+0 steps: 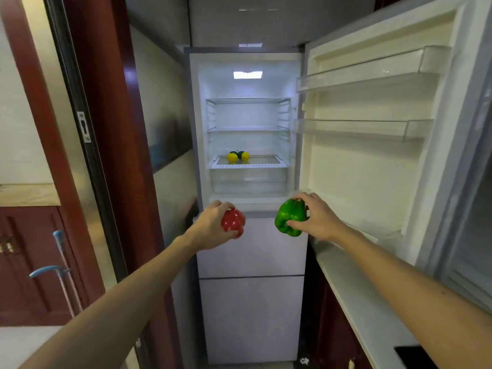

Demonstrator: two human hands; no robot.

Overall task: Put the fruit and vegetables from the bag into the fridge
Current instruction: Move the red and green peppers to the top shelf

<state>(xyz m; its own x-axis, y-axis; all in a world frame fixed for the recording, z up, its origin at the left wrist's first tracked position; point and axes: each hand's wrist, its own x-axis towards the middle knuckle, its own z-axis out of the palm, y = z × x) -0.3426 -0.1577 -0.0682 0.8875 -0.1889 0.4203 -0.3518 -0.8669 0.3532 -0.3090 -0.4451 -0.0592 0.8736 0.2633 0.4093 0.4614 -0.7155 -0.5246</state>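
The fridge point(202, 123) stands straight ahead with its upper door point(372, 161) swung wide to the right and the inside lit. My left hand point(210, 225) grips a red bell pepper point(234, 220) in front of the fridge, just below the open compartment. My right hand point(318, 217) holds a green bell pepper point(288, 217) at the same height. Two yellow lemons point(232, 157) and two dark green fruits point(240, 153) lie on the lowest glass shelf point(263, 163) above the crisper drawer point(249, 179). The bag is out of view.
Two empty shelves sit higher in the fridge. Clear door bins point(354, 129) line the open door. A white counter point(354, 294) runs along the right. A dark red door frame point(117, 145) stands at the left, with a blue-handled mop point(62, 270) beside a red cabinet.
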